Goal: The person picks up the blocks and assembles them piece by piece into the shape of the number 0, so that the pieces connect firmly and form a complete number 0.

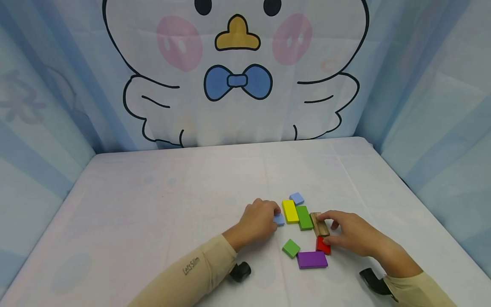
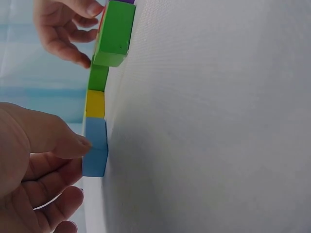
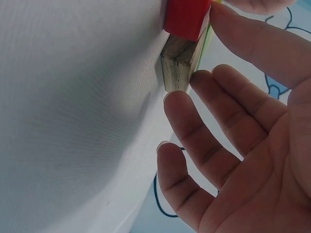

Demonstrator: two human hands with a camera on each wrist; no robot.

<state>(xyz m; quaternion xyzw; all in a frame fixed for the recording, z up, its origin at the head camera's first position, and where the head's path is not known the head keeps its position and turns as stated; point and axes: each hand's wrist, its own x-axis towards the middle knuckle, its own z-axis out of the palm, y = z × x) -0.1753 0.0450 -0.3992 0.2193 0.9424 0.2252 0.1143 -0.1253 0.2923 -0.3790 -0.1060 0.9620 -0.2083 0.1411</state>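
My left hand (image 1: 258, 219) pinches a light blue block (image 1: 279, 219) at the left end of the group of blocks. The left wrist view shows the thumb on its near face, with fingertips behind it. Over on the right, my right hand (image 1: 356, 232) has its thumb at the red block (image 1: 323, 246) and a fingertip on the wood-brown block (image 1: 319, 226); its other fingers are spread and loosely bent. A yellow block (image 1: 290, 212) and a long green block (image 1: 304, 218) lie side by side between the hands.
Behind the yellow block is another light blue block (image 1: 297, 198). A purple block (image 1: 312, 260) and a small green block (image 1: 291, 248) lie nearer the person. All rest on a white-covered table (image 1: 172, 192), with printed curtains (image 1: 429, 106) round its back and sides.
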